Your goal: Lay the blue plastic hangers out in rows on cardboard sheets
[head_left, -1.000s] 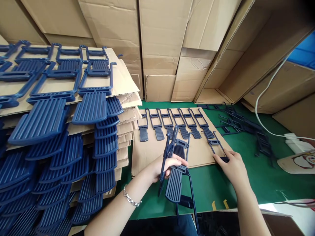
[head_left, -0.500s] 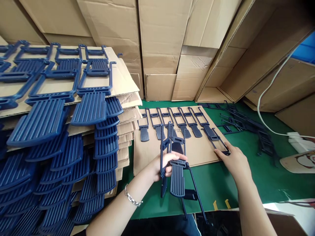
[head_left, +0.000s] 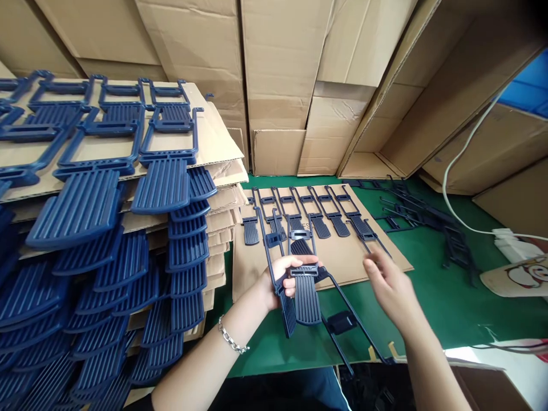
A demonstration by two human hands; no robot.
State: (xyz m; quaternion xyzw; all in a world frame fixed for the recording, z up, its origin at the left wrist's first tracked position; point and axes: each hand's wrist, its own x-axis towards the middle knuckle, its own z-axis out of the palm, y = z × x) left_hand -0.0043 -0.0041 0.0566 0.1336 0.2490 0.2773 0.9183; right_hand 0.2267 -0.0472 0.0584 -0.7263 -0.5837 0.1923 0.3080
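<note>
We see ribbed frames (head_left: 307,301) clutched in the left hand (head_left: 280,278) over the front edge of the cardboard sheet (head_left: 342,256); whether the right hand (head_left: 389,286) (blurred) grips another frame (head_left: 370,236), near the front right corner, we cannot tell.

The left grip (head_left: 287,267) is curled closed, the right grip (head_left: 393,288) blurred, forearms (head_left: 203,361) extended forward.

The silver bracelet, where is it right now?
In the head camera's view, the silver bracelet is on the person's left wrist, below the left hand holding the dark slatted frames.
</note>
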